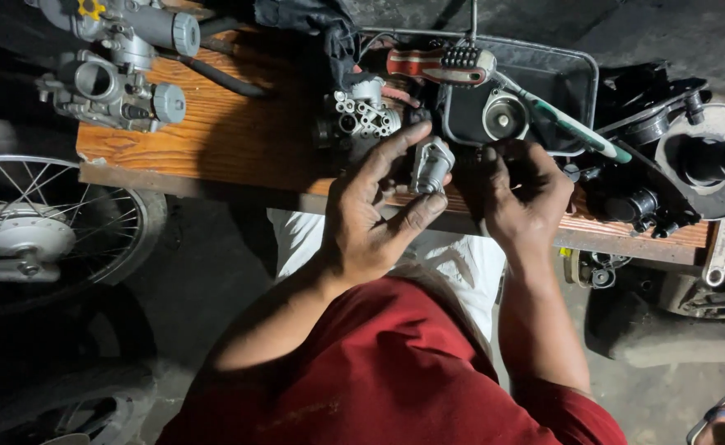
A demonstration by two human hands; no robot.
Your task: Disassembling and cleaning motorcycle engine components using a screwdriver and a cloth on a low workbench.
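Note:
My left hand (370,210) grips a small silver metal part (431,165), held upright between thumb and fingers over the front edge of the wooden bench (230,132). My right hand (523,194) is curled just to the right of that part, fingers closed; what it holds is hidden. Right behind my left hand lies a grey carburetor body (362,115) with several round ports.
A dark metal tray (572,70) at the back holds a round silver cap (504,114), a red-and-white handled brush (441,64) and a toothbrush (572,124). Two more carburetors (119,62) lie at far left. A spoked wheel (41,227) stands left; black engine parts (692,156) right.

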